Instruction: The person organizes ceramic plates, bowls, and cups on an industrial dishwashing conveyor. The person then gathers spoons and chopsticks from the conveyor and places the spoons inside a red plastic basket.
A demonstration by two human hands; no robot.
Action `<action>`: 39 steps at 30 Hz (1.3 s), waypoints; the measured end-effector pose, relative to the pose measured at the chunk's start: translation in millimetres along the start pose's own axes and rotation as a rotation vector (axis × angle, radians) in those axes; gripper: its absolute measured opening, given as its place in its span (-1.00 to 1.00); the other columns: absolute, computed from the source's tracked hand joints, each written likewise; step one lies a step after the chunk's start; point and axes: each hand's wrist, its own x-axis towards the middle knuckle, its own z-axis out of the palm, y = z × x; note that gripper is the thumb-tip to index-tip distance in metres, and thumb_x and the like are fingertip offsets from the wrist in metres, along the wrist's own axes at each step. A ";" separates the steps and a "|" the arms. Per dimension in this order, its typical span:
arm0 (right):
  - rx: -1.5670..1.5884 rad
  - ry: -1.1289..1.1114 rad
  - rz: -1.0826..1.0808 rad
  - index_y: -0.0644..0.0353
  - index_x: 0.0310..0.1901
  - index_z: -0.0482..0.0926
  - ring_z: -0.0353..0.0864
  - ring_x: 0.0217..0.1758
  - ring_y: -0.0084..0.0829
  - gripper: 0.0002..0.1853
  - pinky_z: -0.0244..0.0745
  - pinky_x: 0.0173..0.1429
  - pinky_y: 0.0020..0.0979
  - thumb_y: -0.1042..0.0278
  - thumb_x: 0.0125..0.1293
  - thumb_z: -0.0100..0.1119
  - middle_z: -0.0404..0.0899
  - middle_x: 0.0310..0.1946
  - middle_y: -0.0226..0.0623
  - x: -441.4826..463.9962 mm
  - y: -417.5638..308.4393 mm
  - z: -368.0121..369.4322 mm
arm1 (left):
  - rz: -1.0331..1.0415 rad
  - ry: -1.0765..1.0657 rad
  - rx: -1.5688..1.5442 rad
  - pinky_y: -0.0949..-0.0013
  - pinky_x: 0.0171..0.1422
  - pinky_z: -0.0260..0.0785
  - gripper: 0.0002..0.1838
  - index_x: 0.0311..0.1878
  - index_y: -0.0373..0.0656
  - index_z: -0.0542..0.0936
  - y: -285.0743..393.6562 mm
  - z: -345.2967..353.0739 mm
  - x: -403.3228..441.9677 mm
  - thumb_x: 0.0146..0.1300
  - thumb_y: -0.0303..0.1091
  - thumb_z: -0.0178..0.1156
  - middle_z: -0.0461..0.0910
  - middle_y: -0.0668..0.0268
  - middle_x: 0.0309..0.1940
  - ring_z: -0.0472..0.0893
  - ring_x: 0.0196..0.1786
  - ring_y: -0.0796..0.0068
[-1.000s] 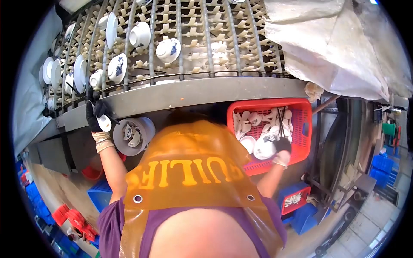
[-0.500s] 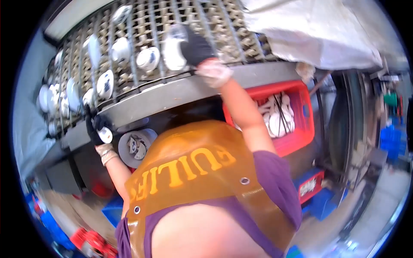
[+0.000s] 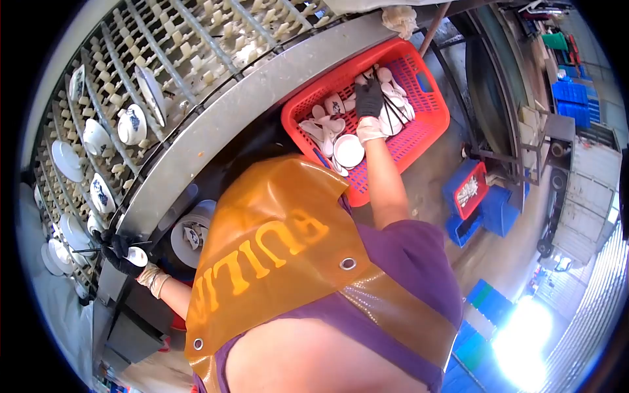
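Note:
My left hand (image 3: 119,254), in a black glove with a pale cuff, is closed on a small white piece of crockery (image 3: 136,256) beside the conveyor's edge. Whether that piece is a cup or a spoon I cannot tell. A thin dark stick, like a chopstick, pokes out by the same hand. My right hand (image 3: 368,99), gloved alike, reaches down into the red basket (image 3: 426,134). Its fingertips are hidden among white spoons (image 3: 314,131) and dark chopsticks (image 3: 392,116). A white cup (image 3: 348,151) and a small patterned cup (image 3: 334,105) lie in that basket.
Blue-patterned bowls (image 3: 132,124) and plates (image 3: 151,95) stand on the pegged conveyor (image 3: 190,52), behind a metal rail (image 3: 223,114). Below the rail is a white bucket (image 3: 180,239) holding crockery. A smaller red basket (image 3: 481,190) sits on blue crates (image 3: 501,209) at right.
My right hand has left the white dish on the conveyor and come down into the red basket. The view has turned rightward. My left hand still holds the small white piece.

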 end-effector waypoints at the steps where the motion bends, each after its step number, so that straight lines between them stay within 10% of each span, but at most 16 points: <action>1: -0.184 -0.008 -0.175 0.24 -0.12 0.47 0.51 -0.11 -0.14 -0.65 0.39 -0.04 -0.27 0.21 0.11 0.06 0.50 -0.22 -0.01 -15.3 46.1 37.8 | -0.011 -0.003 -0.001 0.71 -0.56 0.15 -0.51 0.28 -0.24 0.16 -0.5 -0.5 2.2 0.30 -0.38 -0.07 0.42 0.19 -0.15 0.23 -0.62 0.78; 4: -0.064 -0.281 0.015 0.20 -0.09 0.47 0.50 -0.05 -0.16 -0.63 0.40 -0.03 -0.27 0.19 0.09 0.06 0.49 -0.12 0.01 -53.8 52.0 67.7 | -0.068 0.089 -0.127 0.69 -0.56 0.13 -0.56 0.22 -0.24 0.26 0.6 -18.0 -1.3 0.28 -0.36 -0.04 0.46 0.26 -0.29 0.20 -0.67 0.76; 5: -0.176 -0.535 -0.454 0.11 -0.14 0.53 0.49 -0.01 -0.16 -0.67 0.41 -0.02 -0.27 0.20 0.04 0.11 0.48 -0.04 -0.04 -48.7 78.3 81.8 | -0.191 -0.064 -0.166 0.67 -0.57 0.10 -0.59 0.17 -0.23 0.32 1.1 -31.0 -2.2 0.27 -0.34 -0.02 0.46 0.30 -0.37 0.20 -0.67 0.76; 6: 0.236 -0.492 -0.236 0.12 -0.38 0.62 0.48 -0.01 -0.11 -0.83 0.40 0.05 -0.27 0.38 -0.06 0.14 0.48 -0.05 0.00 -45.3 128.3 130.3 | -0.130 0.067 -0.104 0.66 -0.57 0.09 -0.60 0.17 -0.23 0.33 0.6 -36.4 -7.5 0.28 -0.34 -0.03 0.45 0.31 -0.40 0.20 -0.66 0.77; 8: -0.121 -0.512 -0.899 0.23 -0.24 0.58 0.50 -0.04 -0.16 -0.70 0.45 -0.02 -0.25 0.43 -0.10 0.12 0.53 -0.16 -0.02 -9.7 87.8 87.2 | -0.042 0.151 -0.080 0.65 -0.57 0.09 -0.61 0.18 -0.23 0.32 -0.4 -14.0 -6.1 0.30 -0.34 -0.06 0.46 0.31 -0.39 0.21 -0.64 0.77; 9: 0.108 -0.673 -0.238 0.23 -0.05 0.48 0.50 -0.04 -0.13 -0.56 0.43 -0.03 -0.22 0.32 -0.04 0.11 0.53 -0.13 -0.05 -4.2 30.1 46.2 | -0.029 0.104 -0.117 0.66 -0.57 0.10 -0.60 0.19 -0.23 0.31 -9.7 15.5 -4.0 0.31 -0.35 -0.08 0.48 0.30 -0.35 0.22 -0.63 0.77; 17: -0.220 -1.007 -0.403 0.14 -0.04 0.48 0.45 0.05 -0.08 -0.28 0.33 0.14 -0.24 -0.30 -0.12 0.15 0.47 -0.02 -0.05 -15.3 23.4 73.6 | 0.009 0.006 -0.010 0.72 -0.60 0.12 -0.59 0.25 -0.22 0.23 -14.4 20.8 3.3 0.36 -0.36 -0.21 0.50 0.24 -0.14 0.17 -0.65 0.81; 19: -0.242 -0.915 -0.569 0.07 -0.02 0.46 0.40 0.09 -0.04 -0.49 0.29 0.15 -0.25 0.03 -0.01 0.18 0.49 -0.06 -0.04 -46.2 9.7 83.7 | 0.028 0.023 -0.039 0.72 -0.61 0.11 -0.59 0.24 -0.24 0.23 -18.0 25.1 0.9 0.37 -0.36 -0.21 0.50 0.25 -0.15 0.17 -0.65 0.82; 25: -0.050 -0.567 0.038 0.13 0.06 0.41 0.49 -0.09 -0.02 -0.38 0.42 -0.03 -0.15 0.16 -0.11 0.28 0.51 -0.18 -0.01 -64.3 -1.5 57.0 | 0.024 0.104 -0.062 0.68 -0.60 0.13 -0.61 0.20 -0.31 0.26 -18.5 27.0 2.8 0.36 -0.36 -0.15 0.48 0.19 -0.19 0.20 -0.65 0.77; 29: -0.390 -0.313 -0.149 0.08 0.16 0.29 0.45 -0.11 -0.08 -0.37 0.43 -0.11 -0.13 0.33 -0.03 0.20 0.40 -0.11 -0.05 -50.4 -20.7 14.1 | -0.043 0.042 -0.157 0.68 -0.61 0.11 -0.64 0.14 -0.30 0.32 -27.7 25.9 10.3 0.35 -0.34 -0.15 0.49 0.16 -0.15 0.19 -0.67 0.78; 37: -0.375 -0.653 0.267 0.11 0.11 0.33 0.55 -0.11 -0.07 -0.47 0.45 -0.10 -0.10 0.06 0.12 -0.01 0.54 -0.24 0.07 -18.4 48.3 51.7 | -0.086 0.101 -0.231 0.66 -0.59 0.10 -0.63 0.16 -0.29 0.31 -34.0 30.7 9.9 0.33 -0.36 -0.12 0.49 0.12 -0.13 0.21 -0.66 0.76; 39: -0.543 -0.755 -0.508 -0.09 0.16 0.31 0.55 -0.23 -0.05 -0.51 0.46 -0.15 -0.17 0.06 0.16 0.01 0.54 -0.32 0.00 -0.9 91.2 51.6 | -0.135 0.048 -0.239 0.65 -0.58 0.12 -0.61 0.20 -0.29 0.27 -30.8 12.5 9.3 0.35 -0.38 -0.16 0.46 0.14 -0.12 0.22 -0.63 0.76</action>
